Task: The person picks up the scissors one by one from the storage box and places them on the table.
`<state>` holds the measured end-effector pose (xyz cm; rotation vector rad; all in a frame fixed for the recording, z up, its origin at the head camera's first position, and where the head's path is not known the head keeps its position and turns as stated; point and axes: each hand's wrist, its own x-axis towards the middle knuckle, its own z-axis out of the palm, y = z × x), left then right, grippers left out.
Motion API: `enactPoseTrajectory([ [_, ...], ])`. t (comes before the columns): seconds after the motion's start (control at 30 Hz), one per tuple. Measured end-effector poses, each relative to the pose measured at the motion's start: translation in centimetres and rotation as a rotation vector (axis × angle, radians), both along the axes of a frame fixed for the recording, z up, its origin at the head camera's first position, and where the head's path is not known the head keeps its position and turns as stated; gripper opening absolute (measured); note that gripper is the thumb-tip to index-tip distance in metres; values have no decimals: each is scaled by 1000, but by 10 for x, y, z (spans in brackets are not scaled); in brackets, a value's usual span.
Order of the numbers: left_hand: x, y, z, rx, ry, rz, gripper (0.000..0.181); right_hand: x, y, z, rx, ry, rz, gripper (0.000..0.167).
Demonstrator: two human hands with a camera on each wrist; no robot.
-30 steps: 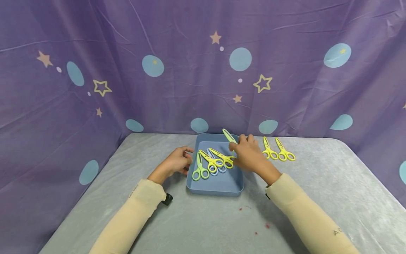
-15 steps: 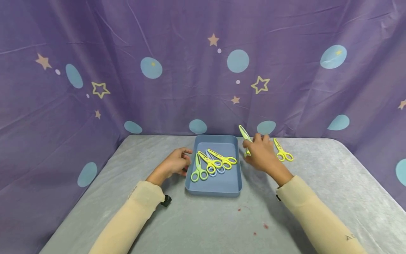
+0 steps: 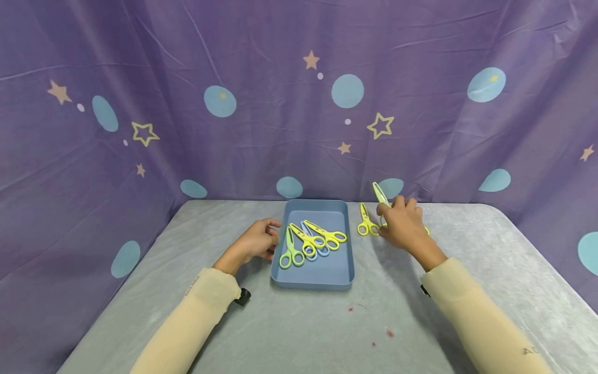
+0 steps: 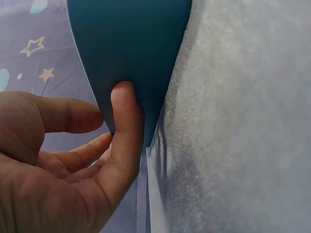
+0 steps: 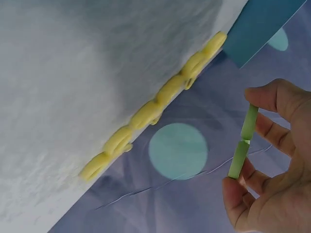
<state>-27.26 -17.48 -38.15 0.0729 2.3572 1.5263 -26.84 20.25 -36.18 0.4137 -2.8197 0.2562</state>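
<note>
Green scissors [image 5: 249,122], smooth-handled, are pinched in my right hand [image 3: 403,223], right of the blue tray [image 3: 322,271]. The right wrist view bares yellow scissors [image 5: 169,90] my hand partly hides from the head view. Left of the tray, my left hand [image 3: 257,239] has loosely parted fingers. Grey tabletop [image 3: 514,249]; purple starry curtain [image 3: 280,93] beyond the tray.

Scissors [image 3: 306,238] in tray [image 3: 331,271] on table [image 3: 289,332]; left grip [image 3: 258,240] left, right grip [image 3: 404,223] and other scissors [image 3: 367,222] right; curtain [image 3: 261,140] behind.

A grey table [image 3: 299,332] carries a blue tray [image 3: 312,286]. Yellow scissors [image 3: 366,228] lie beside the tray, and red spots [image 3: 390,333] dot the table.
</note>
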Motion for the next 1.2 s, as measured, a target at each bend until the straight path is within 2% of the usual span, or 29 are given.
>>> enactPoseTrajectory([
  [0.27,1,0,0,1,5,4,46,-3,24,-7,-42,-1,-50,40],
  [0.73,2,-1,0,-4,2,2,44,-5,70,-18,-61,-63,-121,43],
  [1.2,1,-1,0,2,2,0,45,-9,110,-14,-42,-173,-143,39],
])
